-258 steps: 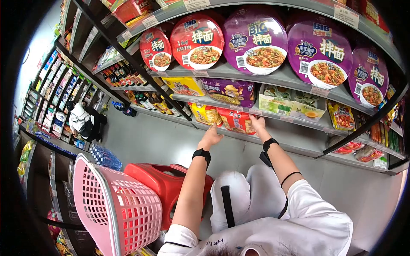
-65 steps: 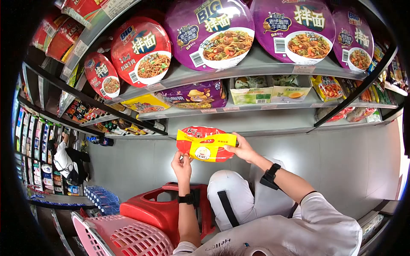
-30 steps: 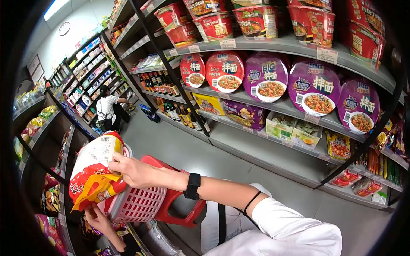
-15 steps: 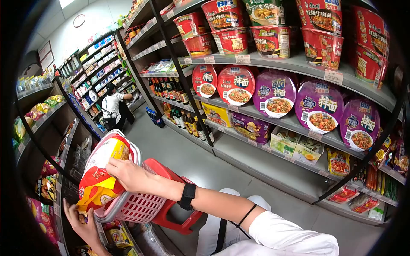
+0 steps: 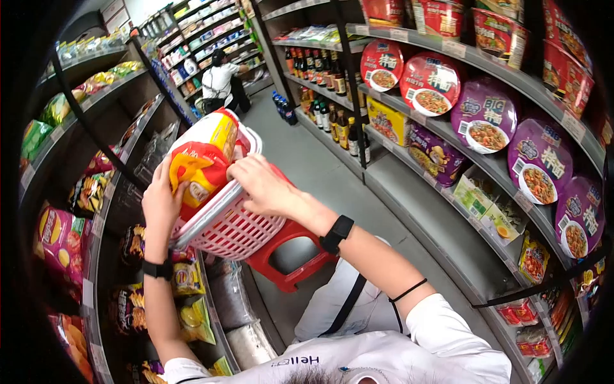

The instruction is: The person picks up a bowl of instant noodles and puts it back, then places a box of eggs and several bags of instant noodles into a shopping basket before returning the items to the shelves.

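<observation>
A large red, yellow and white plastic food package [image 5: 203, 173] lies in a pink-and-white shopping basket [image 5: 233, 224], its near end crumpled. My left hand [image 5: 163, 198] is closed on the package's left side. At the package's right edge, just over the basket rim, my right hand [image 5: 268, 189] has its fingers curled against it; the fingertips are partly hidden. The basket rests on a red plastic stool [image 5: 291, 256]. What else is in the basket is mostly covered by the package.
On the left, shelves hold bagged snacks [image 5: 59, 240]. Along the right stand noodle bowls [image 5: 484, 115] and sauce bottles [image 5: 342, 128]. Dark bottles [image 5: 283, 107] stand on the aisle floor. Farther back, a person [image 5: 220, 83] crouches by the shelves.
My left hand has risen from below the package's near end to its left side. My right hand has shifted to the right edge near the rim. The view has turned left and down.
</observation>
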Tool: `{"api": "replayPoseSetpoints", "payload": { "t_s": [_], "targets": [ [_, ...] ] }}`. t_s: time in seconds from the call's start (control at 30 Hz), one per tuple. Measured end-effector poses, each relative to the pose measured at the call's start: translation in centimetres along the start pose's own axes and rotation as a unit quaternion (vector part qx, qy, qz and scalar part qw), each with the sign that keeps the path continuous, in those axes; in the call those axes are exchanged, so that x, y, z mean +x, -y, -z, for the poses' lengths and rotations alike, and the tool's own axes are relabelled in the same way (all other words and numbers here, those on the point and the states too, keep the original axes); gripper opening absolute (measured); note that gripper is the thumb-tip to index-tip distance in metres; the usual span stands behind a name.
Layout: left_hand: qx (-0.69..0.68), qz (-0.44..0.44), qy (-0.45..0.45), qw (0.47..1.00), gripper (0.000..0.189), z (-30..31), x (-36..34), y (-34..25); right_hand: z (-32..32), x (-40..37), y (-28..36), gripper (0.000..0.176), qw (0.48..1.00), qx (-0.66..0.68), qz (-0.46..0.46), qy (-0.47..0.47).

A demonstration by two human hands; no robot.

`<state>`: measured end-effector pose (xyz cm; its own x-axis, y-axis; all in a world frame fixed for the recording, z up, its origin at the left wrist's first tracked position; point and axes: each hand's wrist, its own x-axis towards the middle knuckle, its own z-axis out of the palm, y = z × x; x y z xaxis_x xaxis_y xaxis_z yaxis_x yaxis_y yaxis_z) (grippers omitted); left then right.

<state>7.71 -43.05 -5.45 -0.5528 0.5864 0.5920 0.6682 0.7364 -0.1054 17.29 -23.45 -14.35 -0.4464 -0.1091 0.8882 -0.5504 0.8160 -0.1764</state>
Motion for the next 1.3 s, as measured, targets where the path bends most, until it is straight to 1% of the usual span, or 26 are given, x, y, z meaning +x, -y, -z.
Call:
{"api": "replayPoseSetpoints", "payload": {
  "t_s": [0.07, 0.17, 0.2, 0.27, 0.3, 0.33, 0.4, 0.47, 0.5, 0.53, 0.6, 0.63, 0.7, 0.8, 0.83, 0.87, 0.93, 1.0, 1.03, 1.13, 1.23, 1.27, 1.3],
  "targets": [
    [0.044, -0.003, 0.049, 0.998, 0.064, -0.9, 0.2, 0.1, -0.4, 0.0, -0.3, 0.039, 1.0, 0.014, 0.009, -0.016],
    [-0.064, -0.073, 0.064, 0.993, 0.068, -0.3, -0.7, 1.4, -0.8, -0.2, -0.4, 0.037, 1.0, 0.005, 0.008, -0.017],
    [-0.162, -0.07, 0.088, 0.98, 0.07, 0.6, -1.1, 1.6, -0.7, -0.3, -0.3, 0.036, 1.0, 0.007, 0.01, -0.024],
    [-0.271, -0.042, 0.113, 0.955, 0.068, 1.8, -2.3, 1.6, -0.5, -0.4, -0.4, 0.035, 0.999, 0.008, 0.012, -0.042],
    [-0.263, -0.023, 0.112, 0.958, 0.065, 2.1, -3.3, 1.5, -0.6, -0.5, -0.5, 0.035, 0.999, 0.006, 0.014, -0.049],
    [-0.236, -0.035, 0.103, 0.966, 0.063, 2.2, -4.1, 1.4, -0.6, -0.6, -0.5, 0.034, 0.998, 0.003, 0.014, -0.054],
    [-0.239, -0.013, 0.111, 0.965, 0.056, 1.8, -5.3, 0.7, -0.6, -0.6, -0.5, 0.034, 0.998, -0.008, 0.024, -0.054],
    [-0.277, -0.032, 0.086, 0.956, 0.049, 0.4, -5.4, 1.5, -0.7, -0.6, -0.6, 0.034, 0.999, 0.001, 0.025, -0.049],
    [-0.288, -0.025, 0.089, 0.953, 0.044, 0.2, -5.2, 2.2, -0.9, -0.7, -0.6, 0.034, 0.998, -0.004, 0.023, -0.052],
    [-0.271, -0.032, 0.049, 0.961, 0.049, -0.7, -4.8, 3.7, -0.9, -0.9, -0.5, 0.034, 0.999, -0.006, 0.017, -0.048],
    [-0.303, 0.041, 0.078, 0.949, 0.058, -0.7, -4.1, 3.9, -0.9, -0.7, -0.4, 0.034, 0.999, -0.01, 0.011, -0.042],
    [-0.305, 0.024, 0.053, 0.95, 0.06, -0.7, -3.8, 3.6, -0.8, -0.7, -0.3, 0.034, 0.999, -0.006, 0.008, -0.044],
    [-0.31, -0.011, 0.005, 0.951, 0.063, 0.1, -2.6, 0.6, -0.9, -0.7, -0.3, 0.034, 0.999, -0.007, 0.007, -0.046],
    [-0.225, 0.041, 0.021, 0.973, 0.059, -2.3, -0.6, 2.8, -0.9, -0.8, -0.2, 0.033, 0.999, 0.001, 0.002, -0.041],
    [-0.209, -0.001, -0.008, 0.978, 0.052, -3.2, -0.3, 4.2, -0.7, -0.9, -0.2, 0.033, 0.999, 0.005, 0.001, -0.039],
    [-0.234, 0.039, 0.017, 0.971, 0.044, -2.8, 0.0, 4.1, -0.6, -1.0, -0.2, 0.036, 1.0, 0.007, -0.005, -0.023],
    [-0.242, 0.049, -0.001, 0.969, 0.033, -3.5, 0.4, 6.0, -0.3, -1.0, -0.2, 0.043, 1.0, 0.013, -0.014, 0.006],
    [-0.221, 0.052, -0.019, 0.974, 0.03, -2.5, 0.4, 5.1, -0.4, -1.1, -0.2, 0.038, 1.0, 0.025, -0.008, -0.013],
    [-0.211, 0.053, -0.03, 0.976, 0.029, -2.2, 0.6, 4.6, -0.4, -1.0, -0.3, 0.036, 0.999, 0.029, -0.004, -0.023],
    [-0.209, 0.059, -0.128, 0.968, 0.025, -2.6, 1.1, 4.1, 0.0, -1.0, -0.4, 0.046, 0.999, 0.034, -0.026, 0.03],
    [-0.197, 0.034, -0.183, 0.963, 0.024, -2.1, 1.6, 3.9, 0.2, -1.1, -0.4, 0.047, 0.996, 0.076, -0.027, 0.022],
    [-0.185, 0.043, -0.132, 0.973, 0.023, -0.7, 1.7, 3.4, -0.1, -1.3, -0.5, 0.048, 0.994, 0.103, -0.034, -0.014],
    [-0.171, 0.016, -0.173, 0.97, 0.022, -0.3, 1.8, 3.3, -0.5, -1.2, -0.6, 0.05, 0.99, 0.128, -0.04, -0.05]
  ]
}}
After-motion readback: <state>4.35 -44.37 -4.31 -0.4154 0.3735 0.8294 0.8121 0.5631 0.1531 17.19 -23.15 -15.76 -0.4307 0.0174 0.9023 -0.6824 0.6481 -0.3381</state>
